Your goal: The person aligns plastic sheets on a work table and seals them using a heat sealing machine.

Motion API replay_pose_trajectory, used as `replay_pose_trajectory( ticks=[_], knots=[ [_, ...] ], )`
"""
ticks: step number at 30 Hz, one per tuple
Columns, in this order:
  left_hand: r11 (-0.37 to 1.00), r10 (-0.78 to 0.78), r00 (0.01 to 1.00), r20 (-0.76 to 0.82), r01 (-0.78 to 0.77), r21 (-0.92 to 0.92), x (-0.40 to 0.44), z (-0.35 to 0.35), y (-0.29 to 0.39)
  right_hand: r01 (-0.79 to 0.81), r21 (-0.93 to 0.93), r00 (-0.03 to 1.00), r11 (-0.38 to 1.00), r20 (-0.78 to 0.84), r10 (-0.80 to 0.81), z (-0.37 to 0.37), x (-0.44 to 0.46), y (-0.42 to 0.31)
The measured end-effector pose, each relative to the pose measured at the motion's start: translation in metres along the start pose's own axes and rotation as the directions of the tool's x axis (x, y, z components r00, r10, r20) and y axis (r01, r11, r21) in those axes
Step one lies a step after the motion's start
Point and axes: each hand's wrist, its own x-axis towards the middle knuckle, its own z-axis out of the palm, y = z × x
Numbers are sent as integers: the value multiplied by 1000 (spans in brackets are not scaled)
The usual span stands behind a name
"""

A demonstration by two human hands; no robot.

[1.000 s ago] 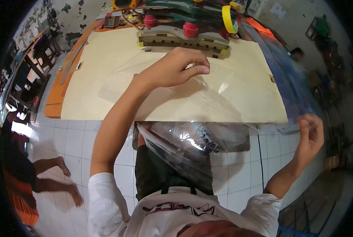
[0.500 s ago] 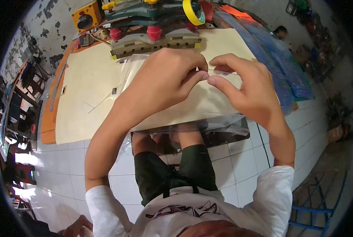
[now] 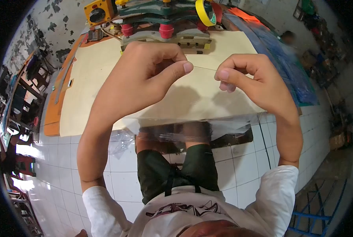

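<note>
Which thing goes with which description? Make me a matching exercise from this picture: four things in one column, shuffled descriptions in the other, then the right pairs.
Things
1. Plastic film
2. Tape roll
3. Shorts
4. Floor tiles

Descriptions
A. Bright yellow, ring-shaped
B. White, with thin grid lines
C. Clear, hanging past the near edge of the table
D. Dark green, worn by the person

Pairs: 1-C, 2-A, 3-D, 4-B

Open room lies over the cream sheet (image 3: 83, 83) left of the left hand (image 3: 144, 75), while clear plastic film (image 3: 166, 130) stretched to the right hand (image 3: 249, 77) bars the gap between, and a green machine (image 3: 144, 18) with red knobs (image 3: 166, 31) blocks the far side
</note>
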Motion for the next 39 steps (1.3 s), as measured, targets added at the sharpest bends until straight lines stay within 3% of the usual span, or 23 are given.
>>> replay_pose_trajectory(
  ticks=[8, 10, 12, 14, 15, 16, 17, 18, 21, 22, 24, 25, 26, 28, 29, 32, 34, 36, 38, 39],
  knots=[
    [997, -6, 1000, 28, 8, -75, -11, -26, -6, 67, -14, 991, 998, -119, -68, -16, -20, 0],
    [983, -78, 994, 75, 90, -162, -15, -34, -16, 78, -10, 988, 997, -134, -78, -25, -24, 6],
    [992, -99, 989, 107, 106, -65, -18, -44, -18, 90, -6, 985, 996, -147, -90, -35, -30, 9],
    [990, -22, 999, 26, 25, -139, -22, -44, -22, 31, -59, 1000, 998, -3, -31, -46, -38, 4],
    [998, 0, 999, 43, 3, -70, -21, -45, -16, 35, -60, 999, 998, 2, -35, -50, -43, 1],
    [998, -5, 999, 37, 7, -68, -21, -41, -13, 108, 50, 967, 993, 228, -117, -54, -50, -3],
    [984, 172, 985, 24, -171, -42, -18, -35, -11, 152, 173, 876, 973, 432, -214, -53, -55, -6],
    [939, 343, 939, 15, -343, -11, -16, -28, -7, 156, 175, 870, 972, 441, -219, -42, -59, -9],
    [860, 509, 859, 58, -509, -24, -2, -7, 8, 209, 191, 945, 959, 212, -249, -2, -62, -28],
    [842, 539, 840, 58, -536, -50, 2, 0, 13, 433, -286, 897, 855, 235, -375, 4, -59, -38],
    [817, 576, 812, 89, -570, -84, 12, 9, 20, 549, -682, 820, 484, 325, -471, 5, -59, -45],
    [793, 609, 783, 127, -596, -126, 17, 14, 22, 575, -747, 731, 333, 288, -619, 6, -60, -43],
    [794, 607, 786, 118, -595, -121, 20, 18, 24, 588, -764, 671, 264, 279, -687, 5, -63, -41],
    [647, 760, 648, -51, -762, -38, 27, 28, 23, 577, -807, 534, 127, 256, -806, 2, -69, -37],
    [626, 774, 605, -185, -776, 81, 30, 41, 22, 622, -755, 632, 210, 326, -703, -3, -72, -51],
    [655, 749, 604, -273, -736, 171, 24, 45, 26, 684, -628, 713, 371, 469, -521, -15, -72, -59],
    [637, 759, 575, -306, -752, 170, 18, 47, 26, 635, -444, 755, 632, 528, -388, -25, -72, -48],
    [816, 550, 833, -66, -552, -170, 2, 46, 28, 578, -433, 782, 691, 534, -320, -42, -69, -48],
    [821, 534, 845, -32, -527, -220, -7, 49, 33, 371, -563, 869, 738, 490, -63, -54, -64, -54],
    [905, 347, 930, 121, -298, -303, -13, 47, 39, 300, -609, 903, 735, 429, -13, -57, -62, -54]
  ],
)
